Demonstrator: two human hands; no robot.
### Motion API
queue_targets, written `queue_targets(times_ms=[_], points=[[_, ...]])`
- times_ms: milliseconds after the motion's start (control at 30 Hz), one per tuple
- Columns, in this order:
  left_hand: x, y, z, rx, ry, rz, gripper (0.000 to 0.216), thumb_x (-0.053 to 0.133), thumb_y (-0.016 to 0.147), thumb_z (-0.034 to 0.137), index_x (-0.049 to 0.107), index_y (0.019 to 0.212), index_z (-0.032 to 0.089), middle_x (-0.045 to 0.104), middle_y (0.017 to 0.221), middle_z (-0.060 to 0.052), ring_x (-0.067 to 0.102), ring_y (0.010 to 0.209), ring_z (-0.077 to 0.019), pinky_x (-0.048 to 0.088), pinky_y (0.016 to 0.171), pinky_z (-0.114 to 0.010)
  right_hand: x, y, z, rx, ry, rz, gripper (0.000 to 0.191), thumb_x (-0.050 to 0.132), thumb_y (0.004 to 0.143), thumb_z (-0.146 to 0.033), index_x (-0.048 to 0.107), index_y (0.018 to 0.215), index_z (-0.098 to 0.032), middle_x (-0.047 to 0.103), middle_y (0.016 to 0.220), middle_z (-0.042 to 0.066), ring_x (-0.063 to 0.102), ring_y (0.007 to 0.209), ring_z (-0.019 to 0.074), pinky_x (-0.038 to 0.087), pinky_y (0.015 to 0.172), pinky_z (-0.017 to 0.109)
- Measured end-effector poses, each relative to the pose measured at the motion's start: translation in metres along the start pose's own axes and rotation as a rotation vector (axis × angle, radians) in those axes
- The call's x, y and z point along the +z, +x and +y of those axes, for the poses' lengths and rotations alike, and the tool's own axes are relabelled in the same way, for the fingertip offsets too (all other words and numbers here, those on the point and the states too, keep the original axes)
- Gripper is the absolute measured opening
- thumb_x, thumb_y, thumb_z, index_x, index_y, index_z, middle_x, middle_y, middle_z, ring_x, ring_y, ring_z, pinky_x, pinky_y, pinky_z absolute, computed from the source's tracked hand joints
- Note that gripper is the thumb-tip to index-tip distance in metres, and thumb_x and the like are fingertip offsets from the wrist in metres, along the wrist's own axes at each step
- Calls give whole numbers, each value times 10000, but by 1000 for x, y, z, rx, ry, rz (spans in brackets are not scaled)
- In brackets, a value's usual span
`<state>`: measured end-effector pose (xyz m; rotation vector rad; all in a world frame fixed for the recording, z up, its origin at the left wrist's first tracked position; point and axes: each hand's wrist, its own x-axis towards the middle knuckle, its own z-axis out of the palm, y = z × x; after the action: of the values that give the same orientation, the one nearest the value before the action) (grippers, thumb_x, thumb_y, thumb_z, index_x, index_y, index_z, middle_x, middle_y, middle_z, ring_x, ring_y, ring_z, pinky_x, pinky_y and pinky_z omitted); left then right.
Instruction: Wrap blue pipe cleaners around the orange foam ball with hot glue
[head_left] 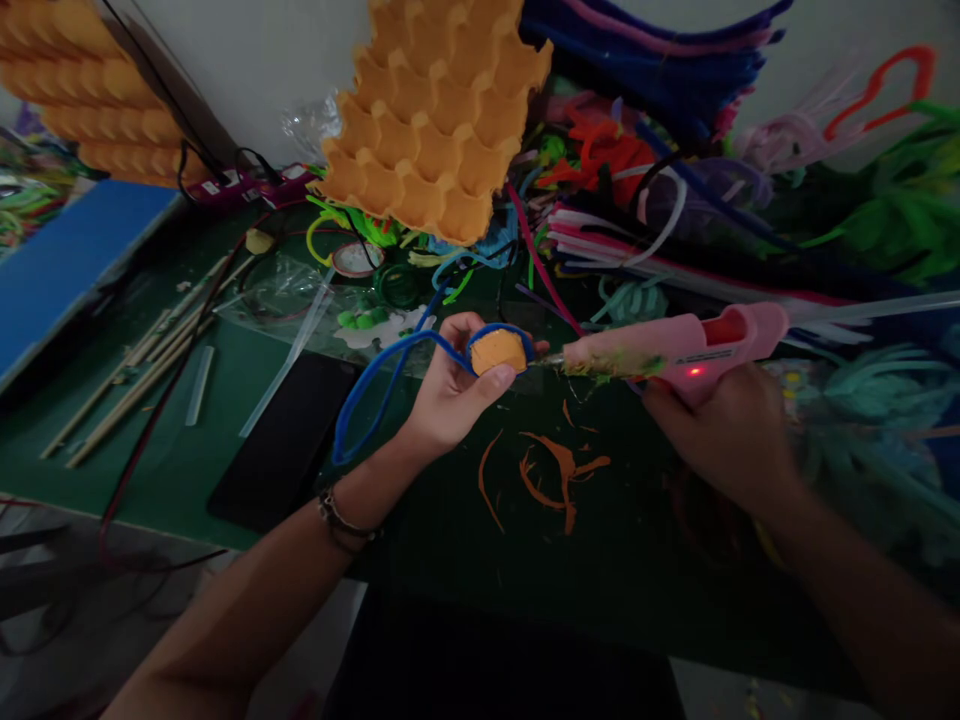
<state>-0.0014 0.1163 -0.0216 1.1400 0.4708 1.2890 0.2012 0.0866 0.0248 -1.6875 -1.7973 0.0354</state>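
Observation:
My left hand [446, 395] is closed around a small orange egg-carton cup [496, 352], the thumb pressing on its face. A blue pipe cleaner [375, 365] runs round the cup's rim, and its loose length loops out to the left past my wrist. In my right hand [731, 440] is a pink hot glue gun [652, 345], gripped by the handle, with its red light lit. The gun's metal nozzle points left and is at the right edge of the cup; whether it touches is hard to tell. Orange carton scraps [555, 475] lie below on the green table.
Orange egg trays [435, 120] stand at the back. Bundled pipe cleaners [660, 60] and loose coloured ones crowd the back right. A black phone [285, 440], wooden sticks [142, 365], a clear glue stick [199, 385] and a dark red cable [161, 425] lie to the left.

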Motion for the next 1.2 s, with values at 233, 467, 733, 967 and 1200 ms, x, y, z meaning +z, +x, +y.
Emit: queue_targets(times_ms=[233, 467, 733, 967, 1200], points=[[0, 0, 2, -48, -8, 5, 452, 737, 703, 378, 357, 908, 244, 653, 917, 8, 661, 961, -213, 503, 896, -382, 3, -5, 3, -14, -10, 19, 390, 521, 636, -399, 240, 392, -282, 282, 320, -42, 286, 290, 98, 192, 356, 279], [1, 1, 2, -53, -9, 4, 445, 740, 701, 370, 361, 900, 249, 656, 915, 15, 668, 918, -181, 510, 881, -345, 4, -3, 4, -31, 1, 23, 307, 454, 639, -347, 233, 440, -272, 249, 369, -52, 257, 311, 91, 195, 372, 275], [-3, 0, -3, -28, 40, 1, 411, 730, 717, 363, 398, 923, 236, 657, 944, 0, 634, 868, -120, 503, 756, -237, 2, -2, 4, 16, 3, -1, 241, 441, 590, -328, 254, 448, -274, 320, 391, -11, 322, 362, 123, 220, 397, 285], [-3, -1, 1, -40, 62, -7, 409, 742, 707, 345, 412, 913, 220, 635, 989, -3, 603, 822, -84, 484, 750, -203, 1, 0, 1, 15, -13, 24, 239, 449, 565, -333, 255, 438, -276, 295, 372, -27, 295, 344, 112, 217, 386, 287], [-3, -1, 0, -54, 62, 9, 409, 740, 705, 351, 421, 927, 225, 633, 996, -11, 612, 852, -111, 491, 772, -240, 1, -2, 1, 67, -5, 4, 246, 442, 564, -326, 248, 422, -274, 302, 361, -24, 295, 337, 111, 216, 390, 285]])
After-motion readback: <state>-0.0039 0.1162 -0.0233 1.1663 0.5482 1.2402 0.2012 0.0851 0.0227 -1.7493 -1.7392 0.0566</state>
